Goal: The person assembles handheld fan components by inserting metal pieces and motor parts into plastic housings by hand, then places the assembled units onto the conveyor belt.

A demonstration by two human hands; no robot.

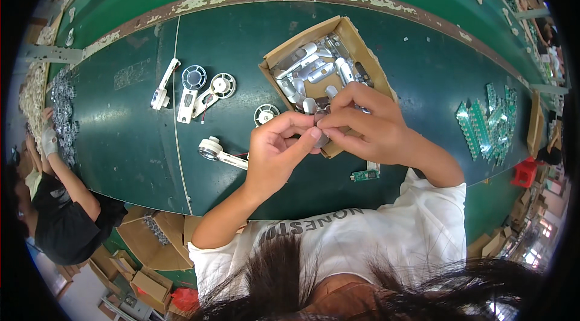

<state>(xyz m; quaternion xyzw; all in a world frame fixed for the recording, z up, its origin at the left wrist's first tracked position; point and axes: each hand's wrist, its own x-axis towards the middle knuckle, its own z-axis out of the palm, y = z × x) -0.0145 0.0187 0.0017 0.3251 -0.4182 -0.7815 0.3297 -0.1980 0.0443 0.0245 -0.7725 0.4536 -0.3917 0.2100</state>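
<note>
Both my hands meet in front of an open cardboard box [370, 55]. My left hand [275, 149] pinches a small silver-grey part [322, 139] between thumb and forefinger. From the other side, my right hand [371, 127] also has its fingertips closed on this part. Its exact kind is hard to make out, as my fingers cover most of it. Inside the box lie many shiny silver casing pieces [321, 73], some of them hidden behind my right hand. Just beyond my left hand is a white round-headed fan part [266, 114].
More white fan parts [193, 78] lie left of the box, one [220, 153] beside my left hand. A small green circuit board [365, 175] is below my right hand. Green circuit board strips [489, 121] are at the right. A co-worker [72, 206] reaches toward piled small parts [63, 115] at the left.
</note>
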